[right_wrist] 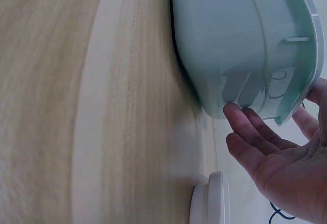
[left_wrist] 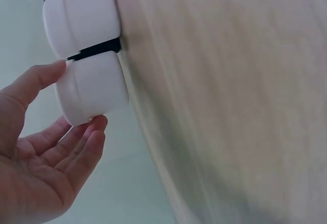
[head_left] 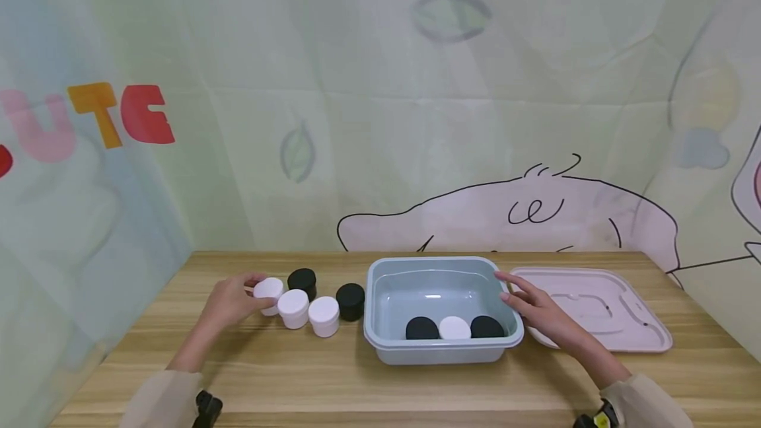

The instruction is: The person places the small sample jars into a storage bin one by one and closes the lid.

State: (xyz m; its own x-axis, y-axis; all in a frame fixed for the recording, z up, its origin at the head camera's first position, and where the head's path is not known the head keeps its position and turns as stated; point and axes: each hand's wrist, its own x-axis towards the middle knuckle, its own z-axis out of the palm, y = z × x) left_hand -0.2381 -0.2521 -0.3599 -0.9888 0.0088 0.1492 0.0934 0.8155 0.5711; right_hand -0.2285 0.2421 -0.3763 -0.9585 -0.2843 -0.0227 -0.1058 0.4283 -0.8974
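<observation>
My left hand (head_left: 254, 296) pinches a white jar (head_left: 270, 288) at the left end of a group of jars on the wooden table (head_left: 333, 388). The left wrist view shows the thumb above and fingertips below that white jar (left_wrist: 94, 89). Two more white jars (head_left: 294, 308) (head_left: 324, 316) and two black jars (head_left: 302, 281) (head_left: 350, 300) stand beside it. A blue-grey bin (head_left: 380, 296) holds a white jar (head_left: 454, 327) between two black jars (head_left: 422, 328) (head_left: 487, 327). My right hand (head_left: 520, 296) rests with straight fingers (right_wrist: 245, 127) against the bin's right wall (right_wrist: 230, 40).
A pink lid (head_left: 600, 306) lies flat to the right of the bin, partly under my right wrist; its edge (right_wrist: 212, 203) shows in the right wrist view. A printed backdrop rises behind the table. Bare wood runs along the front edge.
</observation>
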